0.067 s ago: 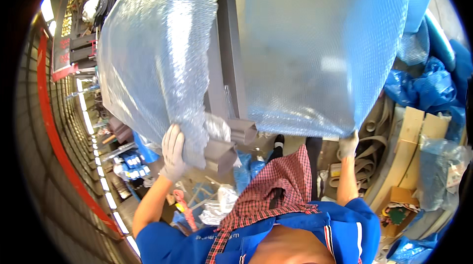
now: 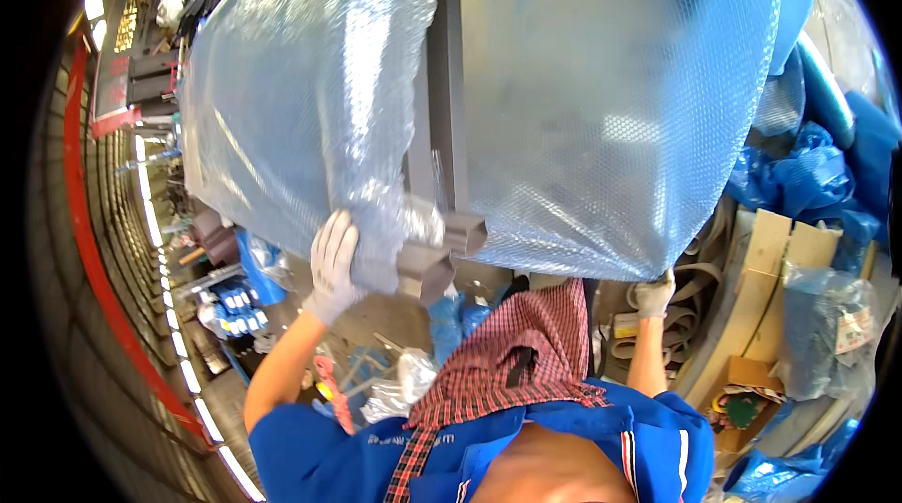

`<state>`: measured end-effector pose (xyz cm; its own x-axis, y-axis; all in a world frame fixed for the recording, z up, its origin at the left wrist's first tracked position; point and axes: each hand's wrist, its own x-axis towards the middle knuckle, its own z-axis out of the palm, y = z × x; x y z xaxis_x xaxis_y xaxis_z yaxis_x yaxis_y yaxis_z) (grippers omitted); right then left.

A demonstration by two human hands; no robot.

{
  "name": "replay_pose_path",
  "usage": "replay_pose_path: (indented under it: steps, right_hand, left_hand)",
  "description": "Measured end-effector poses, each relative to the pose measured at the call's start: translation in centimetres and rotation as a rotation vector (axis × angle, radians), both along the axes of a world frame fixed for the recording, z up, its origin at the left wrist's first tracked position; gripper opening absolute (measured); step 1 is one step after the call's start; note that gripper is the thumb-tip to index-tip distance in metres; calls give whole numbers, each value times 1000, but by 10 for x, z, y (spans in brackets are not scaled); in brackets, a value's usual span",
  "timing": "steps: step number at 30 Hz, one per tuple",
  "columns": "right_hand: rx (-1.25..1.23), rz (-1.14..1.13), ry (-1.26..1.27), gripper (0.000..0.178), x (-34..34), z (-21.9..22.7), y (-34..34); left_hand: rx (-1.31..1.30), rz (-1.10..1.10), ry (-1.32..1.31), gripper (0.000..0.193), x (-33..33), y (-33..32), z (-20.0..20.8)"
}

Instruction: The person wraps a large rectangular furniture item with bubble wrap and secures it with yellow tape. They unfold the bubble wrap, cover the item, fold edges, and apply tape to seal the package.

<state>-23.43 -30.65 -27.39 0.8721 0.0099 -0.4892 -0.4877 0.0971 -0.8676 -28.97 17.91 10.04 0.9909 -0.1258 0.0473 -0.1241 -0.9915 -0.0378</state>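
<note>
A wide sheet of clear blue bubble wrap (image 2: 601,118) spreads over long dark grey profiles (image 2: 447,80). Their hollow ends (image 2: 427,270) stick out of the wrap toward me. Gloved in white, my left hand (image 2: 333,254) lies with outstretched fingers on the wrap's left part, beside the profile ends. At the near right corner of the sheet, my right hand (image 2: 655,295), gloved too, is closed on the wrap's edge and holds it out to the right. Between the two wrapped sides, a strip of bare profile shows. The wrap hides the rest of the bundle.
Coiled grey straps (image 2: 695,282) lie right of my right hand, beside wooden boards (image 2: 763,263). Crumpled blue plastic (image 2: 813,170) and a cardboard box (image 2: 749,400) are farther right. On the left are a blue bin (image 2: 260,263) and a pink-handled tool (image 2: 331,390).
The wrap's near right corner has dropped slightly toward me, with my right hand gripping it. My left hand stays on the wrap, and the whole view has shifted a little.
</note>
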Motion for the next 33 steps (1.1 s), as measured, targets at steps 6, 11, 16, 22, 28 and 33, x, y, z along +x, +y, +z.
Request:
replay_pose_path:
  steps: [6,11,16,22,28,33]
  right_hand:
    - [849,-557,394,65,-17,129,-28]
    - [945,-256,106,80,-16,235,-38]
    - [934,5,-163,88,-39,362,48]
    - [1053,320,-110,83,-96,430,165]
    - [927,618,-22,73,-132,424,241]
    - [771,940,-35,56,-141,409,294]
  left_hand:
    - [-69,25,20,99,-14,2,15]
    - [-130,46,13,106,-26,5,20]
    - [-26,81,87,104,-30,7,23]
    - [-85,74,-5,102,-50,12,24]
    - [-382,-48,-90,70,-48,34,-1]
    - [-1649,99,174,83,-46,48,5]
